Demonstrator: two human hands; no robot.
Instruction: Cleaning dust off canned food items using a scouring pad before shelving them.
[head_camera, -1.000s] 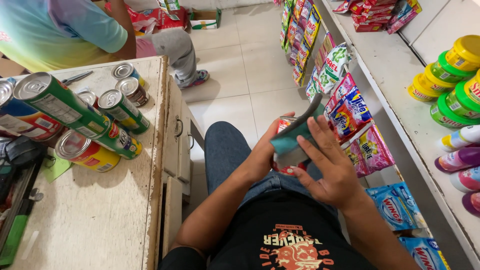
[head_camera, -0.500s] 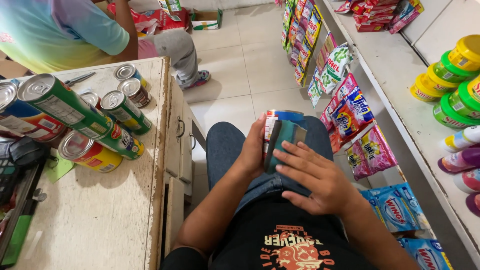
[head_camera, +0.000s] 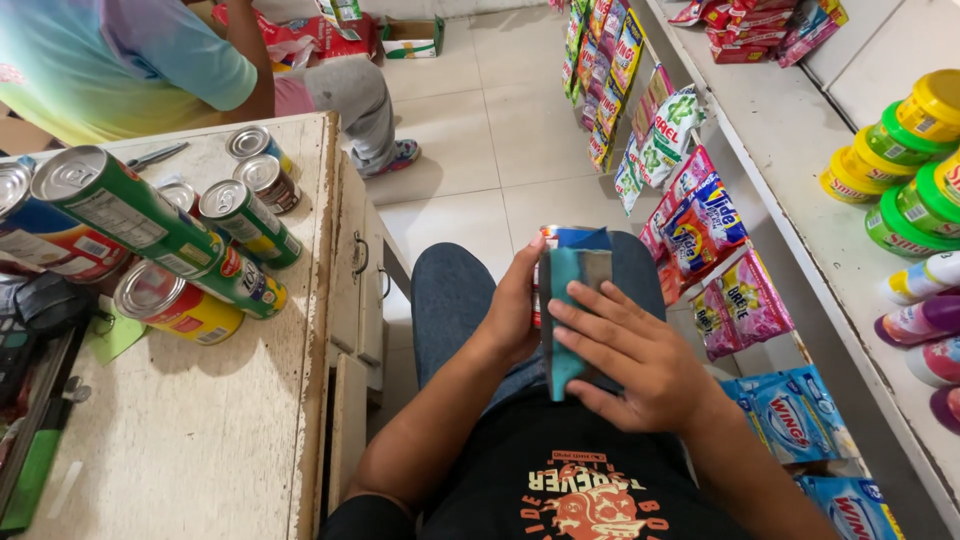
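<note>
I sit with both hands over my lap. My left hand (head_camera: 512, 308) grips the left side of an upright can (head_camera: 547, 236); only a strip of its red and white label shows. A teal cloth (head_camera: 566, 292) with a blue upper edge covers the can's front. My right hand (head_camera: 632, 362) presses the cloth flat against the can, fingers spread and pointing left. My jeans and black printed shirt lie below.
A worn wooden counter (head_camera: 220, 430) with drawers stands at my left, carrying several tins (head_camera: 240, 220), some lying on their sides. A person in a tie-dye shirt (head_camera: 110, 60) sits beyond it. To the right, sachets (head_camera: 700, 225) hang off a shelf holding jars (head_camera: 900, 150) and bottles.
The cloth was tilted over the can's top a second ago. It now lies flat down the can's front, and my right hand has slid lower across it.
</note>
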